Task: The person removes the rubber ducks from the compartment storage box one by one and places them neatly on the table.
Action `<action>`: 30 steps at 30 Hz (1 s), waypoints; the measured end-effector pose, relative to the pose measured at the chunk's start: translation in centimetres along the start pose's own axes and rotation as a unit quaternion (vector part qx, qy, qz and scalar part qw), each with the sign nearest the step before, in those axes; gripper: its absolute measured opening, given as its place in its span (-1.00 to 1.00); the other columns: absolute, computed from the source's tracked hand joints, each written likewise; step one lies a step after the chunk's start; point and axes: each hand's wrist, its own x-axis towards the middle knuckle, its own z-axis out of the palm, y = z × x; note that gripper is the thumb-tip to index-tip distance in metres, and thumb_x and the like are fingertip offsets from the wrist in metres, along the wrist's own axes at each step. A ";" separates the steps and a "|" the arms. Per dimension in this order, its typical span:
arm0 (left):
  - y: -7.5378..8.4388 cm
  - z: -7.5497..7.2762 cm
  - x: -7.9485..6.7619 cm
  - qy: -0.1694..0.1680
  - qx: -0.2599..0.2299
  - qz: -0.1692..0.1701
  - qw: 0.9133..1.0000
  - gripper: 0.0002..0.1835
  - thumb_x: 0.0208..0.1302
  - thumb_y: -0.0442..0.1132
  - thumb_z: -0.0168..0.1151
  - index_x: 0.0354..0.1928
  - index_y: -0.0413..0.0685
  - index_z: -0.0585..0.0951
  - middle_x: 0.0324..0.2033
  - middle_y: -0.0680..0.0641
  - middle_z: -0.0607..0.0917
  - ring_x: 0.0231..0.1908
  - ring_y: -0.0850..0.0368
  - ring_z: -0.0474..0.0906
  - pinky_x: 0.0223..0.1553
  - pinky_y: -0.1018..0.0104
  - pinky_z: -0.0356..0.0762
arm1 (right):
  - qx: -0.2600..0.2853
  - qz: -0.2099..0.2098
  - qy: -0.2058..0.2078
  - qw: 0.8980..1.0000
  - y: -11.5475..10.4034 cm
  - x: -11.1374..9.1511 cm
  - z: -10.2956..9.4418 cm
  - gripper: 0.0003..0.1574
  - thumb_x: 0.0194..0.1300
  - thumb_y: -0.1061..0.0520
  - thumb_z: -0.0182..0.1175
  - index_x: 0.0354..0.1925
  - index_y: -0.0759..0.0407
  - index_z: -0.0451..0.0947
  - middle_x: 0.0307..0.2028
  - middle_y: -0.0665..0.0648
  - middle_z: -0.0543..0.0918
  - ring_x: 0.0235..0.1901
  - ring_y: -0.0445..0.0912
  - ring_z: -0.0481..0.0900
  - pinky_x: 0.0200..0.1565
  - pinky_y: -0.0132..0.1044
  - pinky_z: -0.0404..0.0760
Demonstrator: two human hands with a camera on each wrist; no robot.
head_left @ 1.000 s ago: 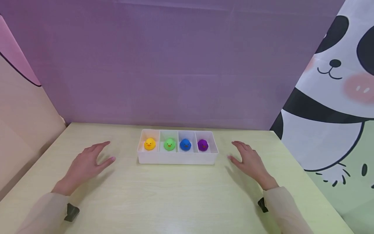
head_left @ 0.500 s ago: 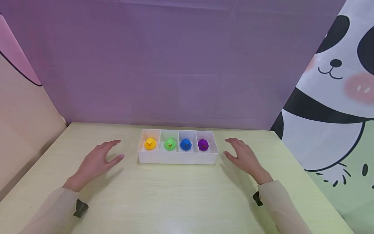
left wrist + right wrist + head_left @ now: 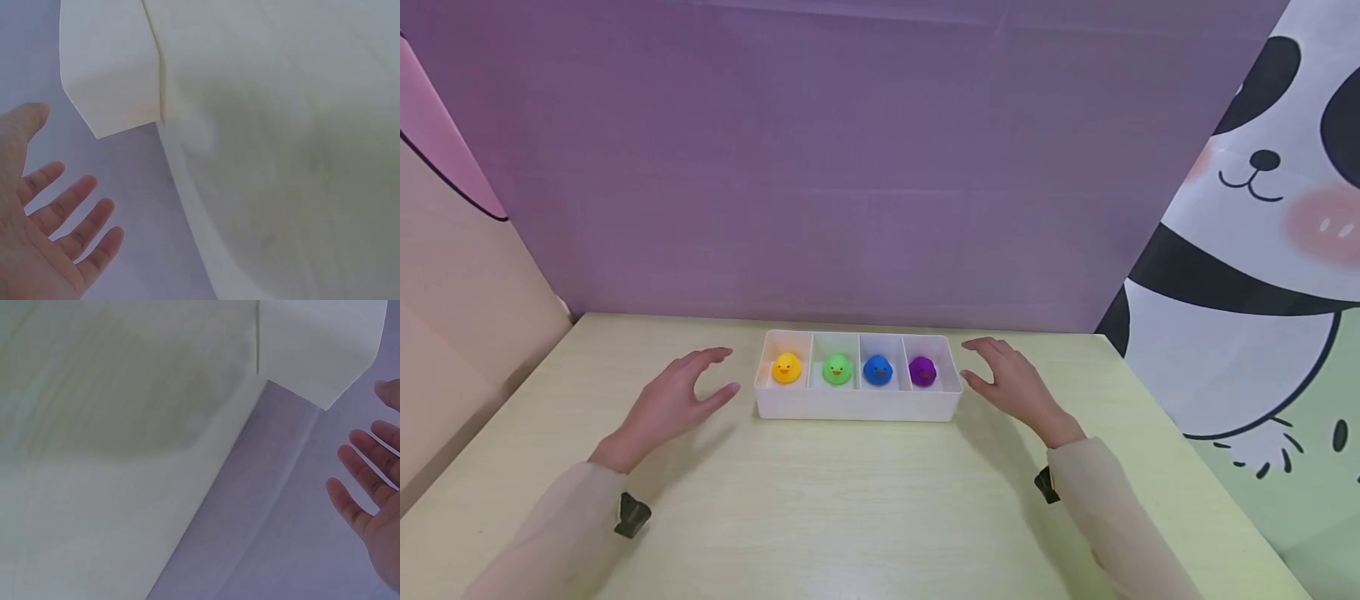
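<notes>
A white divided box [image 3: 857, 406] lies lengthwise toward the far side of the table. Each of its compartments holds one small toy duck: a yellow duck [image 3: 786, 367], a green duck [image 3: 837, 369], a blue duck [image 3: 877, 370] and a purple duck [image 3: 922, 372], from left to right. To the box's left, apart from it, my left hand [image 3: 673, 400] is held with fingers spread and nothing in it. My right hand [image 3: 1015, 387] is just off the box's right end, thumb and fingers apart, also holding nothing. Both wrist views show an end of the box near the fingertips.
The light wooden table [image 3: 850, 508] ends at a purple cloth backdrop [image 3: 850, 167]. A panda-printed cloth [image 3: 1247, 358] hangs at the right, and a pale wall panel [image 3: 460, 333] stands at the left. A dark wrist device [image 3: 632, 515] shows under the left sleeve.
Both hands have moved inward and slightly away from me, closing in on the box from either side. The box and the ducks have stayed put.
</notes>
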 end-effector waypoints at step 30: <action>1.2 2.1 3.9 -0.054 -0.087 -0.028 0.994 -0.37 0.14 0.10 0.20 0.21 -0.03 0.38 0.10 -0.13 0.51 0.03 -0.15 0.45 -0.03 -0.04 0.46 | -0.013 -0.047 -0.053 0.997 -1.4 4.1 1.9 -0.55 0.05 0.18 0.29 -0.05 0.27 0.50 -0.09 0.21 0.59 -0.05 0.11 0.53 0.02 -0.03 0.49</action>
